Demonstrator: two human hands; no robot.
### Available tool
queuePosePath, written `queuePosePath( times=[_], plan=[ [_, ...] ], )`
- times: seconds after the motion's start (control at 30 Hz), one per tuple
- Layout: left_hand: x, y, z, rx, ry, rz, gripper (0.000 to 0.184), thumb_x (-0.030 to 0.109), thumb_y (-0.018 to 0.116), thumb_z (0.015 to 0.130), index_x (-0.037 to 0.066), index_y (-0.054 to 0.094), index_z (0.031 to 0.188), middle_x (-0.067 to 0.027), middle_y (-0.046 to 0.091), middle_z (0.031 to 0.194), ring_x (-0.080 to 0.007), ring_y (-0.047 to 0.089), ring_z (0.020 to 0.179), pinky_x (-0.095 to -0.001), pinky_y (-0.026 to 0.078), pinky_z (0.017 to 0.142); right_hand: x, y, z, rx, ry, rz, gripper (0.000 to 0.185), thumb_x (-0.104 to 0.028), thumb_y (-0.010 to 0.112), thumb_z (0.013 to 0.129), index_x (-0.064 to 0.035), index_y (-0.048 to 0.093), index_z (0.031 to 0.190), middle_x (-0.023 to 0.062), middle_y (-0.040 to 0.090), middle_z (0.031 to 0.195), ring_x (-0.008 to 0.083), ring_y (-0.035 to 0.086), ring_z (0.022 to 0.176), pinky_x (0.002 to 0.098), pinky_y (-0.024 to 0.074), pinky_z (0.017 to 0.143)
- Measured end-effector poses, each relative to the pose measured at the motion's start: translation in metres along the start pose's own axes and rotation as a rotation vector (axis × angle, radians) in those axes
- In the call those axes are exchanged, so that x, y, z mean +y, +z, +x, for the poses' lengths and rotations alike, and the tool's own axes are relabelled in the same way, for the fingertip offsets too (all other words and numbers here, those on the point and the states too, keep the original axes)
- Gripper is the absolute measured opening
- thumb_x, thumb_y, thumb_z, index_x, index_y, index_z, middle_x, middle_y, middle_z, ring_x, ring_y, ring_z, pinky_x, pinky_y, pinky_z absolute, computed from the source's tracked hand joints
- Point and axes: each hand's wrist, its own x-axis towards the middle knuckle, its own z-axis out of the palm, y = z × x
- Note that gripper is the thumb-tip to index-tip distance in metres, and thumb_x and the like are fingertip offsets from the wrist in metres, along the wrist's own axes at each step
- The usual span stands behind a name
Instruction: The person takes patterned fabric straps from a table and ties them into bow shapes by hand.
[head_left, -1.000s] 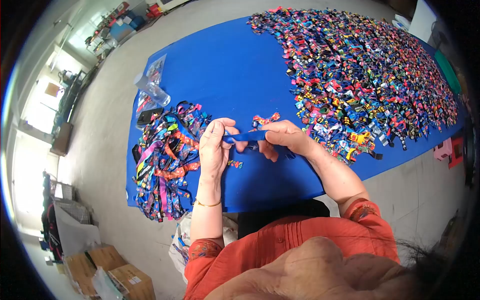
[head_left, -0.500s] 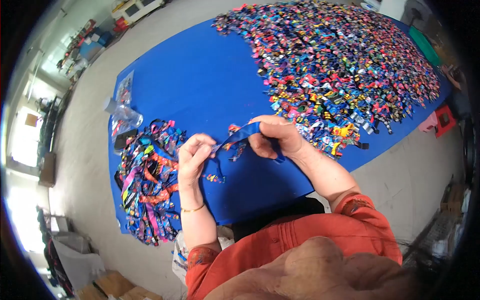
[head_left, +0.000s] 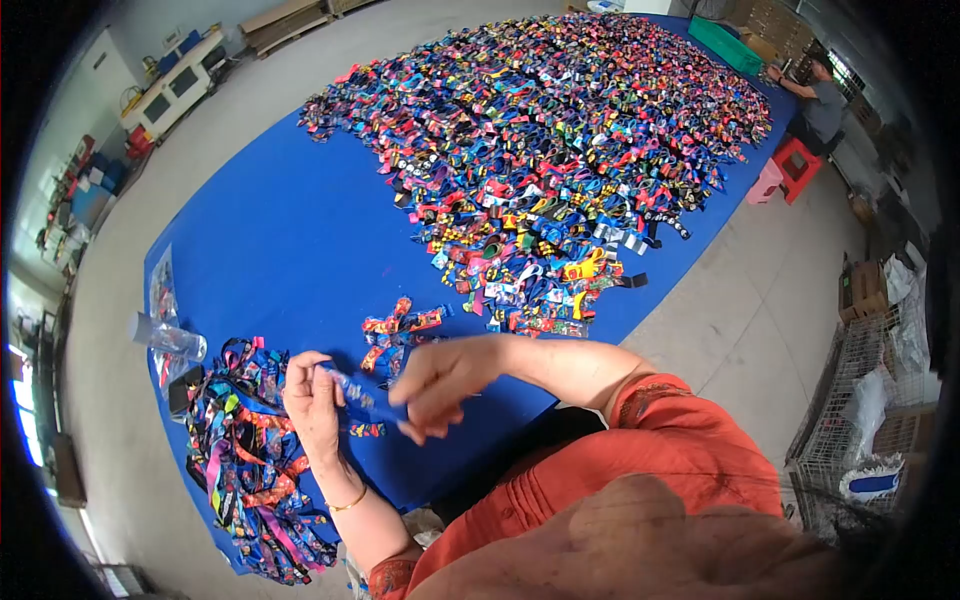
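A blue patterned strap (head_left: 362, 396) stretches between my two hands above the near edge of the blue table (head_left: 260, 220). My left hand (head_left: 314, 400) pinches its left end between thumb and fingers. The other end is at my right hand (head_left: 445, 387), whose fingers are curled round it and smeared by motion. Just beyond the hands lie a few red and multicoloured straps (head_left: 403, 322). To the left of my left hand is a tangled pile of colourful straps (head_left: 245, 450). A small patterned piece (head_left: 367, 430) lies below the strap.
A large spread of short looped straps (head_left: 560, 150) covers the far and right table. A clear bottle (head_left: 170, 338) lies at the left edge. At the far right a person (head_left: 822, 105) sits by a red stool (head_left: 797, 168) and a green bin (head_left: 724, 45). Wire baskets (head_left: 840, 420) stand right.
The view has swung to the right, bringing the seated person into sight. My right hand has come lower and nearer my left, and the strap now slants down between them.
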Motion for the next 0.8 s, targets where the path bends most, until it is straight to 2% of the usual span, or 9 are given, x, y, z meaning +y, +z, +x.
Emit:
queuePosePath(
  times=[0.07,0.2,0.33,0.47,0.57,0.6,0.67,0.77,0.8],
  plan=[
    [0.0,-0.003,-0.001,0.012,0.036,0.031,0.012,0.014,0.063,0.101,0.004,0.061,0.108,0.0025,0.057,0.078,-0.004,0.049,0.063,-0.0184,0.037,0.057,0.006,0.012,0.01,-0.168,-0.013,-0.121,0.036,-0.033,0.053,0.104,-0.0013,0.07,0.101,0.0079,0.071,0.082,0.0133,0.066,0.069,0.0283,0.0506,0.058],
    [-0.002,-0.002,-0.007,0.033,0.038,0.038,0.011,0.013,0.066,0.099,0.005,0.064,0.106,0.0036,0.056,0.074,-0.001,0.046,0.056,-0.016,0.032,0.049,-0.003,0.014,0.012,0.169,0.132,-0.382,0.032,-0.032,0.054,0.104,-0.0027,0.068,0.103,0.0068,0.071,0.085,0.0151,0.067,0.078,0.0315,0.052,0.068],
    [-0.005,0.006,-0.013,0.036,0.029,0.073,0.01,0.005,0.065,0.098,0.001,0.068,0.107,-0.004,0.064,0.099,-0.004,0.053,0.067,-0.0183,0.043,0.058,0.009,0.004,0.019,0.614,0.123,-0.587,0.026,-0.029,0.06,0.102,-0.0034,0.061,0.097,0.0059,0.065,0.082,0.0152,0.064,0.083,0.032,0.0509,0.078],
    [-0.006,0.021,-0.014,0.013,0.188,0.158,0.013,-0.001,0.064,0.096,0.0,0.071,0.108,-0.0068,0.068,0.099,-0.0061,0.054,0.066,-0.0202,0.044,0.059,0.026,0.005,0.025,0.64,-0.137,-0.385,0.027,-0.03,0.063,0.101,-0.0034,0.058,0.093,0.0031,0.061,0.082,0.0116,0.057,0.082,0.0326,0.047,0.075],
    [-0.005,0.027,-0.012,-0.027,0.335,0.4,0.014,0.002,0.062,0.099,0.001,0.07,0.11,-0.0043,0.067,0.098,-0.0058,0.053,0.071,-0.0209,0.044,0.062,0.037,-0.002,0.024,0.575,-0.035,-0.441,0.029,-0.03,0.064,0.1,-0.0027,0.059,0.092,0.0019,0.06,0.081,0.0099,0.057,0.082,0.03,0.0471,0.077],
    [-0.005,0.024,-0.015,-0.042,0.237,0.364,0.016,0.003,0.06,0.1,0.0,0.07,0.111,-0.0059,0.068,0.1,-0.0068,0.056,0.074,-0.0215,0.046,0.066,0.041,-0.006,0.025,0.579,-0.023,-0.465,0.027,-0.029,0.064,0.1,-0.0034,0.06,0.091,0.0007,0.061,0.081,0.009,0.057,0.081,0.0289,0.0461,0.075],
    [-0.002,0.029,-0.014,0.001,0.217,0.355,0.014,0.003,0.062,0.099,-0.001,0.071,0.11,-0.0062,0.069,0.095,-0.007,0.057,0.07,-0.022,0.046,0.063,0.047,-0.011,0.026,0.586,0.003,-0.51,0.025,-0.028,0.065,0.1,-0.0049,0.062,0.09,-0.0017,0.064,0.079,0.0073,0.058,0.079,0.0267,0.0441,0.07],
    [0.004,0.035,-0.011,0.024,0.245,0.379,0.016,0.007,0.061,0.101,-0.001,0.07,0.111,-0.0053,0.069,0.093,-0.0073,0.057,0.071,-0.022,0.047,0.064,0.045,-0.008,0.029,0.583,-0.192,-0.173,0.022,-0.026,0.063,0.101,-0.0064,0.064,0.09,-0.0025,0.068,0.082,0.0063,0.058,0.08,0.0241,0.0431,0.071],
    [-0.001,0.033,-0.011,0.019,0.228,0.38,0.017,0.008,0.06,0.102,-0.001,0.07,0.112,-0.0046,0.069,0.095,-0.0072,0.058,0.073,-0.0212,0.047,0.067,0.037,-0.008,0.027,0.557,-0.158,-0.13,0.021,-0.024,0.061,0.102,-0.0052,0.066,0.094,0.0008,0.071,0.089,0.0073,0.061,0.083,0.0241,0.0451,0.074]
  ],
)
